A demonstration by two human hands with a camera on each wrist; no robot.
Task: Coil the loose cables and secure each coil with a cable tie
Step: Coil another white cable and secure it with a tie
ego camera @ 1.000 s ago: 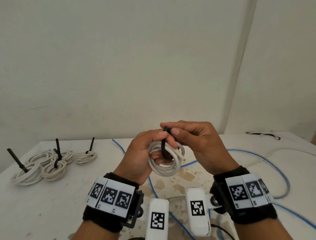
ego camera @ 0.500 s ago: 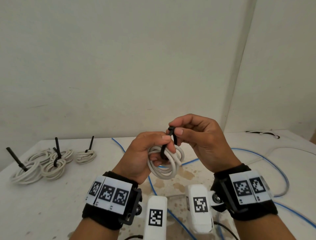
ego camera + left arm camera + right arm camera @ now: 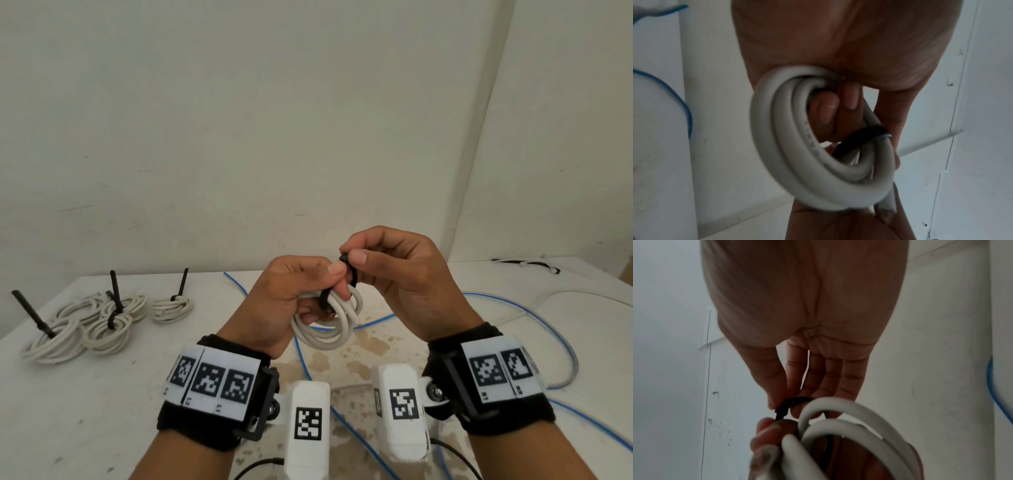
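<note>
Two bare hands are working at the centre of the head view, above a white stained tabletop (image 3: 102, 394), and four tied coils of white cable are lying at the middle left of the frame: three bunched together (image 3: 85, 325) and a fourth, smaller one (image 3: 171, 308) just to their right, each with a black tie tail sticking up. The left hand (image 3: 284, 305) is gripping one white round-jacketed cable coil (image 3: 329, 329) of about three loops, its fingers curled through the loops in the left wrist view. One black plastic cable tie (image 3: 347, 274) is wrapping over the top of that coil; the right hand (image 3: 400, 274) is pinching its head end between thumb and forefinger, with the other fingers hanging loosely. The coil is being held in the air at frame centre, clear of the table. Thin blue cable (image 3: 513, 308) is trailing loose across the tabletop at centre and right, passing beneath the hands. A small black-and-white bundle (image 3: 527, 265) is lying at the far right edge of the table. The left thumb is hiding part of the tie.
</note>
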